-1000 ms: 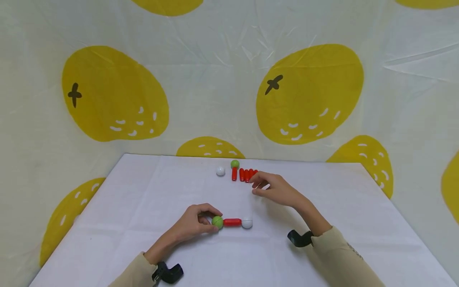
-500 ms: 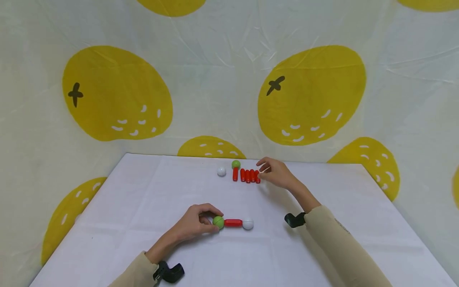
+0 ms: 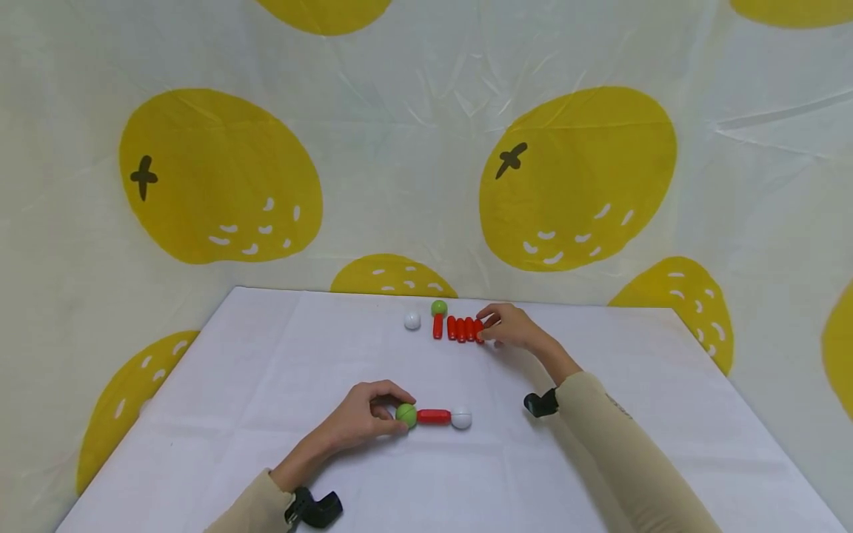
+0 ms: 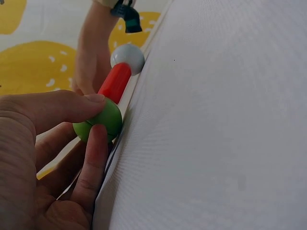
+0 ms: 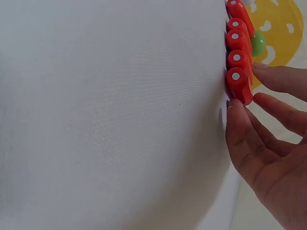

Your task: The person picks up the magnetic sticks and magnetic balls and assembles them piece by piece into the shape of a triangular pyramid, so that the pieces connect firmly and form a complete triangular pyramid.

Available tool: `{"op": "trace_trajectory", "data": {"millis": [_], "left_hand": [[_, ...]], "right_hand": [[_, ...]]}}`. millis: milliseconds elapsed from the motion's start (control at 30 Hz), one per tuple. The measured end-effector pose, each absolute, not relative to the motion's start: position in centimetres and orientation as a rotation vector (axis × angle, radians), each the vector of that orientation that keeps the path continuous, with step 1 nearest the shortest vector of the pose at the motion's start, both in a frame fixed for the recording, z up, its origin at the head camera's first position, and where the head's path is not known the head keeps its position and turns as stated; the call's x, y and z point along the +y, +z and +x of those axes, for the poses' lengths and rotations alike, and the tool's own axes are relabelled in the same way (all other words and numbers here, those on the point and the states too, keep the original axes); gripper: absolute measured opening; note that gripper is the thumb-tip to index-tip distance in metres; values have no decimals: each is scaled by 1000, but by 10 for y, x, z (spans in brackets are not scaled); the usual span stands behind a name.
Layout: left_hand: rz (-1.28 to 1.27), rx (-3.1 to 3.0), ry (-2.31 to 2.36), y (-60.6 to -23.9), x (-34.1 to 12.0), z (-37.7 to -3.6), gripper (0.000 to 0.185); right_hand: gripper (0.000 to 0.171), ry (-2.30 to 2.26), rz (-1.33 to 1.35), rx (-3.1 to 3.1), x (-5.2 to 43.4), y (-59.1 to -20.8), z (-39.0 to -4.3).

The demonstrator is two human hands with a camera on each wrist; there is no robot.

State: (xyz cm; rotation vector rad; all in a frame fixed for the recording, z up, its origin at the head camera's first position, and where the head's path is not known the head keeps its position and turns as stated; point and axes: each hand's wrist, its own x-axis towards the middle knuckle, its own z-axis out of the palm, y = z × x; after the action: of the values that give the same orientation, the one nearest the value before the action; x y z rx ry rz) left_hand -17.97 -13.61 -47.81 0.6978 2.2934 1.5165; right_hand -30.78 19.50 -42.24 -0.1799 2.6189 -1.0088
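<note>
"Farther out: that was where the right hand (image 3: 513, 326) had moved in the last second, from in front of the row (image 3: 461, 330) to its right end."

"So where was the end rod (image 5: 238, 84)?"

"On the table (image 3: 280, 355), last of four red rods side by side. Thumb and fingers stood around it; whether they pinched it, I couldn't tell."

"What did that mean for the work?"

"Choosing a rod had come down to that one, I judged. It was not yet out of the row."

"And around it?"

"Left of the row lay a single rod (image 3: 437, 327), a far green ball (image 3: 438, 308) at its far end, then a loose white ball (image 3: 412, 320)."

"And the left hand (image 3: 360, 416)?"

"Unmoved, nearer the person, clamped on the near green ball (image 4: 113, 117), which met a near rod (image 3: 434, 417), then a near white ball (image 3: 461, 419)."
</note>
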Motion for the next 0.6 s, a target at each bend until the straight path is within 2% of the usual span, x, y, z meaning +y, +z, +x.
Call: {"op": "trace_trajectory", "data": {"millis": [300, 600], "left_hand": [[706, 2301, 1517, -477, -136, -180, 37], [689, 2302, 1508, -477, -135, -180, 36]], "right_hand": [[48, -1036, -132, 2565, 193, -426, -311], [40, -1030, -107, 2571, 192, -429, -312]]}}
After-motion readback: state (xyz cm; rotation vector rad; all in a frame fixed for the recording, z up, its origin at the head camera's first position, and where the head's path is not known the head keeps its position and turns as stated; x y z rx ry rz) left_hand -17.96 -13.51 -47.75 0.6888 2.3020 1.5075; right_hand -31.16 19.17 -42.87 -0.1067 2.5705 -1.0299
